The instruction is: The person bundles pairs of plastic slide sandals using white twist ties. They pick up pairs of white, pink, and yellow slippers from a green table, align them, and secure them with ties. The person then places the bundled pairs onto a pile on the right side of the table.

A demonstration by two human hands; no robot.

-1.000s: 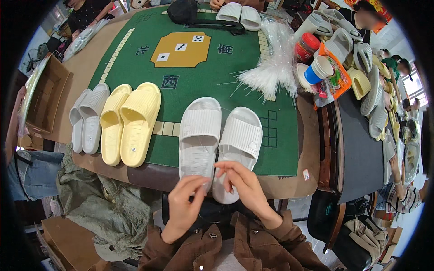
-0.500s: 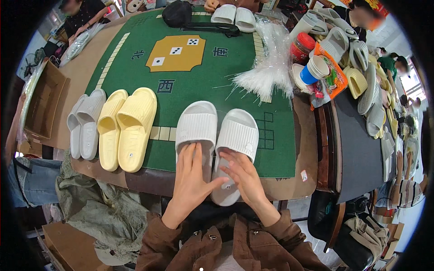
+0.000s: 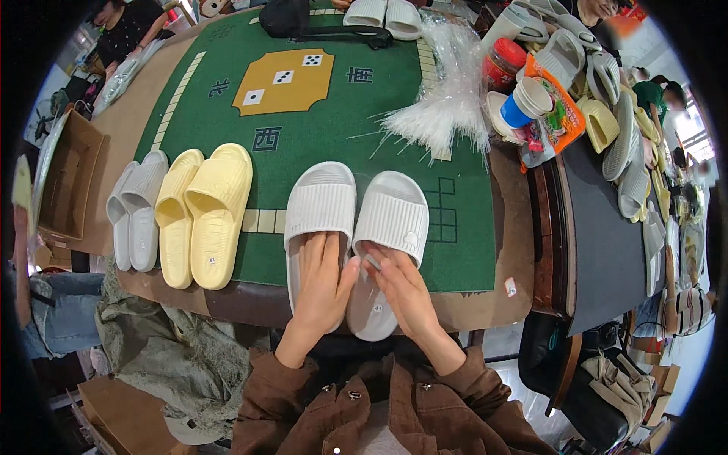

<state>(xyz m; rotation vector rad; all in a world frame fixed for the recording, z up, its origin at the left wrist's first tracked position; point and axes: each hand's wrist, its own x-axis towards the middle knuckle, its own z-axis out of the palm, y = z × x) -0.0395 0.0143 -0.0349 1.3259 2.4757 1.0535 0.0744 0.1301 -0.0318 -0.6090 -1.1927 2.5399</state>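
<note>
A pair of pale grey-white slide slippers lies in front of me, toes pointing away. My left hand [image 3: 318,287] reaches into the left slipper [image 3: 321,203], its stretched fingers running under the ribbed strap, which hides the fingertips. At the right slipper [image 3: 393,216], my right hand [image 3: 406,294] has its fingers outstretched at the strap opening, some tips tucked under the edge. Both hands have their palms down. To the left lie a pair of yellow slippers [image 3: 220,216] and, beyond it, a pair of grey slippers [image 3: 144,205].
The green mat [image 3: 303,163] covers the table. At its far right lies a bundle of clear plastic strips [image 3: 444,114], beside a red-lidded jar [image 3: 504,62] and a paper cup [image 3: 526,103]. Many slippers [image 3: 623,140] crowd the dark right-hand table. An open cardboard box [image 3: 72,178] stands left.
My left fingers have slid deeper under the left slipper's strap. My right fingers have moved up to the right slipper's strap edge. The whole view has shifted slightly.
</note>
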